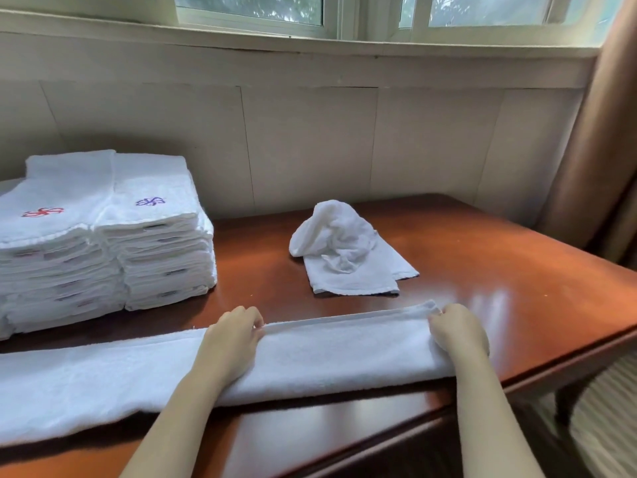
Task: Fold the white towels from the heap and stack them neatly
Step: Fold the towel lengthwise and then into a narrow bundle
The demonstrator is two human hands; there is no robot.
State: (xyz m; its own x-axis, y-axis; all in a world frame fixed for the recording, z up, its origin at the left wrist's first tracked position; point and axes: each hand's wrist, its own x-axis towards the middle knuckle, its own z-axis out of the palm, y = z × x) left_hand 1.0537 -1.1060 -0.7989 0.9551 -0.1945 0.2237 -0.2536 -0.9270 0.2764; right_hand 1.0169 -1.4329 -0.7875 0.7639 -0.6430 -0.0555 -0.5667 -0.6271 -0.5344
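A long white towel lies folded lengthwise across the near part of the wooden table. My left hand pinches its far edge near the middle. At the towel's far right corner my right hand grips the same edge. A small heap of crumpled white towels sits behind, toward the table's middle. Two tall stacks of folded white towels stand at the left, one topped with a red emblem, the other with a purple one.
A panelled wall and window sill run behind the table. A brown curtain hangs at the right. The table's right edge drops off near my right arm, with a striped surface below.
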